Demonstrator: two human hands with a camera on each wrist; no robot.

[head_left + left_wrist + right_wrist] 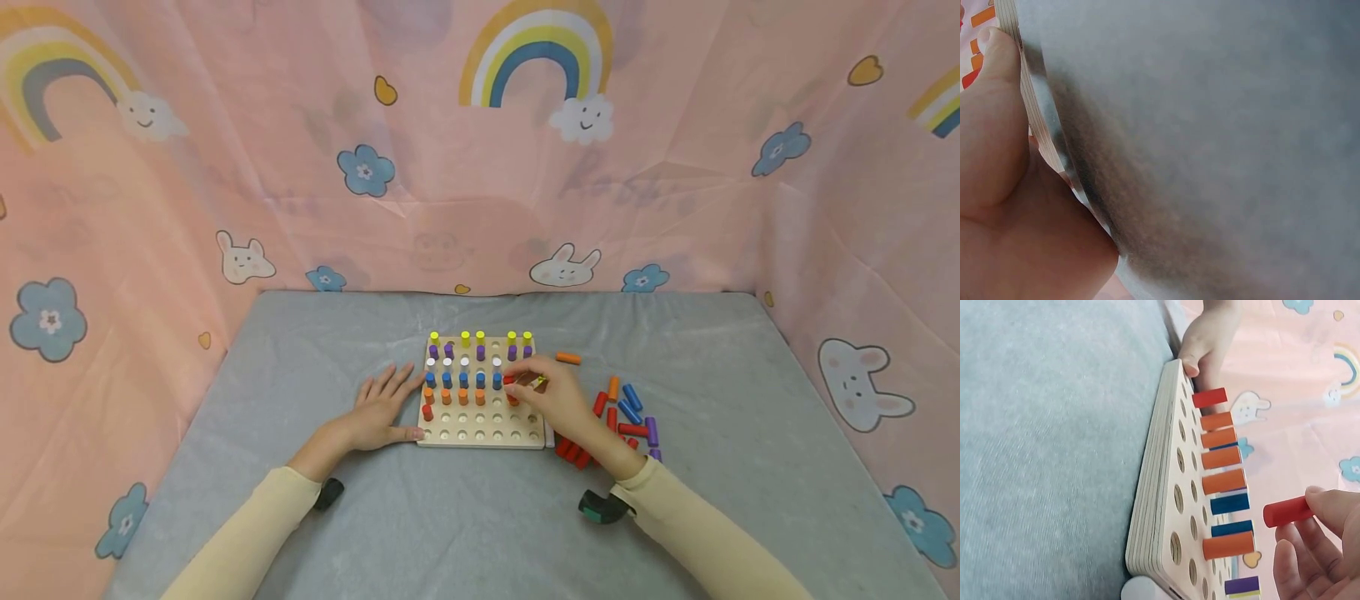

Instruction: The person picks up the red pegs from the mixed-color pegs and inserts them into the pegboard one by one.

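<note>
A wooden peg board (489, 426) lies on the table with rows of yellow, purple, white, blue and orange pegs standing in its holes. One red peg (427, 412) stands at the left of the row in front of the orange ones. My right hand (1325, 540) pinches another red peg (1287, 512) between thumb and fingers, above the board's right side. Beside the board's left edge, my left hand (382, 412) rests with fingers spread, its thumb at the front left corner. The left wrist view shows that thumb (1000, 59) against the board's edge.
Loose red, orange, blue and purple pegs (632, 430) lie in a scatter right of the board, partly behind the right forearm. A single orange peg (568, 358) lies farther back. At the board's front right corner sits a white rounded object (1146, 589).
</note>
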